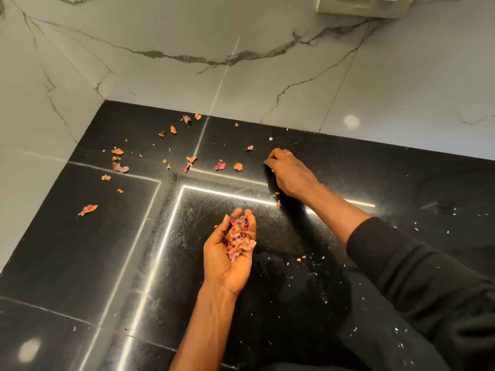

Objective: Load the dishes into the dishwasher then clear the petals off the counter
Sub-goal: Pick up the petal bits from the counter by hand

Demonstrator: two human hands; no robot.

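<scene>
Dried pink and orange petals (220,165) lie scattered over the black counter (80,250), mostly toward the back left corner. My left hand (230,253) is palm up above the counter's middle, its fingers curled round a heap of gathered petals (238,238). My right hand (288,171) is knuckles up farther back and to the right, fingers curled with their tips down on the counter. Whether those fingers pinch a petal is hidden. A few petals (277,200) lie beside its wrist.
White marble walls (241,62) close the counter at the back and left, meeting in a corner. A socket plate (361,6) sits high on the back wall. Small white crumbs (321,279) speckle the counter on the right. No dishes or dishwasher are in view.
</scene>
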